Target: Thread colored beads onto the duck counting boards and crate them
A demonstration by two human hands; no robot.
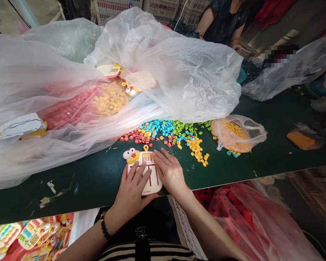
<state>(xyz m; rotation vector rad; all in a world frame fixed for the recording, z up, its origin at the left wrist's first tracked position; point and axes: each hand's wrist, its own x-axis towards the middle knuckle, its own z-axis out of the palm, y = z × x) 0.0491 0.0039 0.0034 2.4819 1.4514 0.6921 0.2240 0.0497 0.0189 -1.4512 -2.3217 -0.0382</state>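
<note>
A cream toy board point(150, 181) with dark red slots, a small window at its top and a yellow big-eyed duck head point(132, 156) lies at the front edge of the green table. My left hand point(133, 186) rests over its left side, fingers spread on the face and thumb near the bottom edge. Along the right edge lies my right hand point(170, 170), fingers stretched toward the top corner. Beyond the board are loose small pieces: red point(132, 136), blue point(159, 127), green point(183, 128) and yellow point(197, 148).
Large clear plastic bags point(163, 72) cover the table's point(97, 181) far side. A small bag of yellow pieces point(233, 134) sits right. Finished-looking colourful boards point(32, 235) fill a container lower left; red parts in plastic point(241, 210) lie lower right. Another person point(222, 21) is across the table.
</note>
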